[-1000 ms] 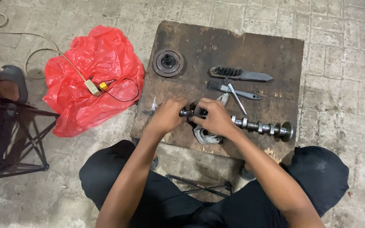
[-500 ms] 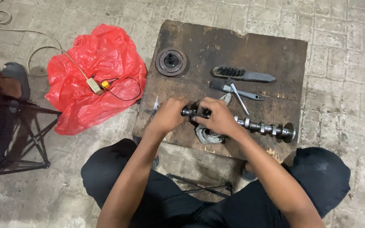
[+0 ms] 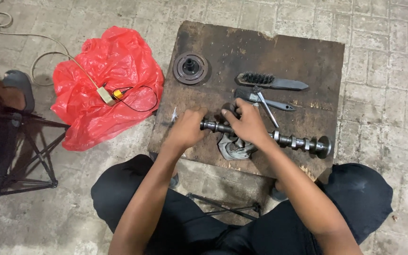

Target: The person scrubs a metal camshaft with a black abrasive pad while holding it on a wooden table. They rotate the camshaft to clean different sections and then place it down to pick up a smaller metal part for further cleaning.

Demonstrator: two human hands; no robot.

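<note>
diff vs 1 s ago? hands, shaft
The right hand slid right along the camshaft, baring the shaft between the hands; it still grips it over the grey rag. The left hand stays at the shaft's left end. Brushes, round disc part, red bag unchanged.

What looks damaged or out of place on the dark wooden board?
The dark wooden board has a chipped, worn near edge. The thin metal rod lies crosswise over the flat paintbrush. Otherwise nothing stands out.
</note>
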